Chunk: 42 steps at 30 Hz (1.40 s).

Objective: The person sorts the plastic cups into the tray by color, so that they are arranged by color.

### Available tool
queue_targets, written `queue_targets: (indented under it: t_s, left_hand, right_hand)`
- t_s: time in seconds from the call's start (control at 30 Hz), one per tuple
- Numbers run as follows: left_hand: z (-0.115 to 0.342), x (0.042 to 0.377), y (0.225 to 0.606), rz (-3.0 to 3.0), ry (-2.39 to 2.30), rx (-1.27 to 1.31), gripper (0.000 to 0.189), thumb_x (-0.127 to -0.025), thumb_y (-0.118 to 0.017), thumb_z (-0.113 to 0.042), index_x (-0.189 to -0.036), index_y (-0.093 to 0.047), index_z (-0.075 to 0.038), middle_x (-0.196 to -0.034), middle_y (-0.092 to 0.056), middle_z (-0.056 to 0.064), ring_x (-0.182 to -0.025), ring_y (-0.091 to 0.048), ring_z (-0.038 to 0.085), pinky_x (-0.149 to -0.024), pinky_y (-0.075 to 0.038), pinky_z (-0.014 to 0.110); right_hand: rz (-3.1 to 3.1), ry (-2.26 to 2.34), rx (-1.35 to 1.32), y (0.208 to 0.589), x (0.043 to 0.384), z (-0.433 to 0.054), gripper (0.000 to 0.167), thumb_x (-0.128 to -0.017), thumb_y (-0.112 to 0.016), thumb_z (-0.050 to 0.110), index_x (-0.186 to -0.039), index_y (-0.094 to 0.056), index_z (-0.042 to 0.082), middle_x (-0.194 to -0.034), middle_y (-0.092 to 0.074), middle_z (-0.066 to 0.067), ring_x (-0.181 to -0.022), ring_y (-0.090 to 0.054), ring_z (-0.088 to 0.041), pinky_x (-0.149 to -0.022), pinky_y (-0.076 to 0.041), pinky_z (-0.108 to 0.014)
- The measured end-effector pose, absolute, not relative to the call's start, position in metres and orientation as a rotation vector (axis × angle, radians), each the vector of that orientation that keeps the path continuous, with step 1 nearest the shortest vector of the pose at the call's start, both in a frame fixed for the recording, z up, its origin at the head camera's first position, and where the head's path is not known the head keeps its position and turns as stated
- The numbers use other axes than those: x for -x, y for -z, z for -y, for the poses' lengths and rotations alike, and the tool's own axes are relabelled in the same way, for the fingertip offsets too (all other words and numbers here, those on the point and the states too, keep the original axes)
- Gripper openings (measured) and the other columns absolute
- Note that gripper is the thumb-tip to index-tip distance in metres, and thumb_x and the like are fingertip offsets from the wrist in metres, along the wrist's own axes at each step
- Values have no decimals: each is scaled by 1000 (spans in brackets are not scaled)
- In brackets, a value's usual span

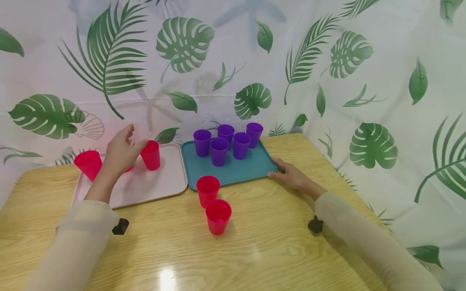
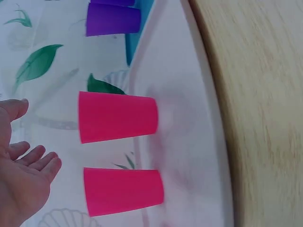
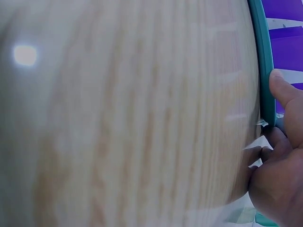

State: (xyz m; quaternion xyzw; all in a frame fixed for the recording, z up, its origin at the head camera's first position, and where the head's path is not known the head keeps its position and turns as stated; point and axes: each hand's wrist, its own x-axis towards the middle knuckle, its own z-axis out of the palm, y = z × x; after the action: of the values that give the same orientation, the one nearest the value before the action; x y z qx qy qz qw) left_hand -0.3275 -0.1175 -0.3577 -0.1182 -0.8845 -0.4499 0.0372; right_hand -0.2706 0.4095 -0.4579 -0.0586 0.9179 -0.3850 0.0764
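My left hand [image 1: 121, 151] hovers above the pale pink tray [image 1: 164, 182], fingers loosely spread and holding nothing. Around it on that tray are a red cup [image 1: 152, 157] to its right, another red cup [image 1: 88, 163] to its left, and one mostly hidden behind it. The left wrist view has this hand [image 2: 28, 175] apart from two upright red cups [image 2: 118, 117]. At the right front corner of the teal tray [image 1: 233, 173], my right hand [image 1: 291, 174] grips the rim between thumb and fingers. Several purple cups [image 1: 219, 151] stand upright on the teal tray.
Two red cups stand on the wooden table in front of the trays, one red cup [image 1: 208, 190] near the teal tray and another red cup [image 1: 218, 218] closer to me. A leaf-patterned curtain [image 1: 218, 48] hangs behind the table [image 1: 273, 242] and along its right side.
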Motion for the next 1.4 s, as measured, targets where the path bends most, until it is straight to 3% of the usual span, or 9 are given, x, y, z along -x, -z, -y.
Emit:
queue_targets:
  t_s: [0.27,0.5,0.57,0.8,1.0,1.4]
  left_hand:
    - [125,299,347,2644,1513,481,72,-104,-60,-32,-164,-27,-8,-160,-41,19,-142,-46,41,-102,-52,52]
    - [122,274,348,2645,1606,596,72,-104,-63,-28,-164,-28,-8,-159,-43,17,-139,-49,38,-94,-53,18]
    - [119,269,349,2647,1641,622,71,-104,-63,-26,-163,-28,-8,-158,-44,19,-139,-49,40,-91,-52,14]
    - [103,247,351,2650,1673,718,68,-103,-66,-24,-161,-35,-8,-147,-55,18,-133,-54,39,-95,-57,31]
    - [90,238,360,2619,1686,822,66,-103,-65,-20,-159,-36,-2,-148,-55,20,-128,-59,40,-101,-54,48]
    - [62,232,384,2594,1731,910,63,-101,-67,-14,-156,-41,1,-151,-51,20,-133,-55,38,-107,-49,52]
  right_hand:
    - [-2757,1145,179,457,271,-408,81,-105,-62,39,-165,-18,6,-170,-10,-25,-157,-6,-42,-126,-8,-56]
    - [-2750,1135,167,458,270,-408,84,-104,-62,42,-166,-17,8,-170,-12,-22,-157,-7,-41,-126,-10,-56]
    - [-2746,1132,162,458,270,-408,84,-104,-62,43,-166,-17,8,-171,-11,-22,-157,-6,-40,-126,-10,-56]
    - [-2740,1142,166,457,270,-409,84,-104,-62,43,-166,-16,7,-170,-10,-23,-157,-5,-42,-126,-9,-57]
    - [-2735,1154,169,456,270,-407,84,-104,-62,40,-165,-16,6,-170,-9,-24,-156,-4,-43,-125,-10,-58]
    - [-2731,1168,176,452,269,-405,83,-104,-63,37,-165,-17,4,-169,-12,-26,-156,-6,-45,-125,-10,-59]
